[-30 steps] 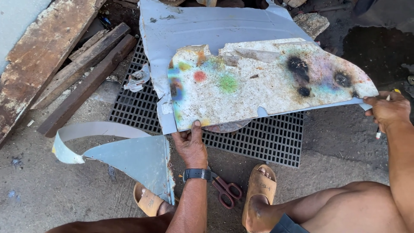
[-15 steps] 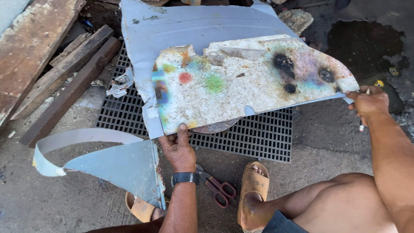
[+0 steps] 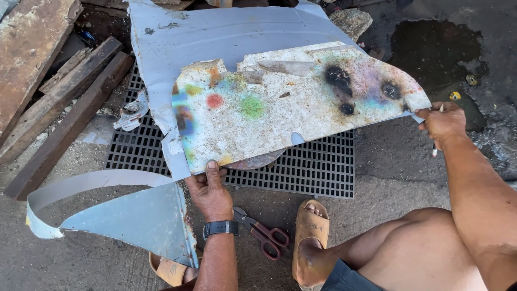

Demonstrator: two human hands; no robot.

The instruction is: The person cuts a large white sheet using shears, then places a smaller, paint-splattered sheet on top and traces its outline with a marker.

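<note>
Left hand grips the near edge of the stained panel, thumb on top, fingers hidden underneath. Right hand closes on the panel's right tip, a pen in the same fist. Panel lies flat on the grey sheet, over the grate. Snips on the ground by the left wrist.

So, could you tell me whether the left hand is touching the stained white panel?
Touching. The head view shows the left hand gripping the near edge of the stained white panel, thumb lying on its top face.
</note>
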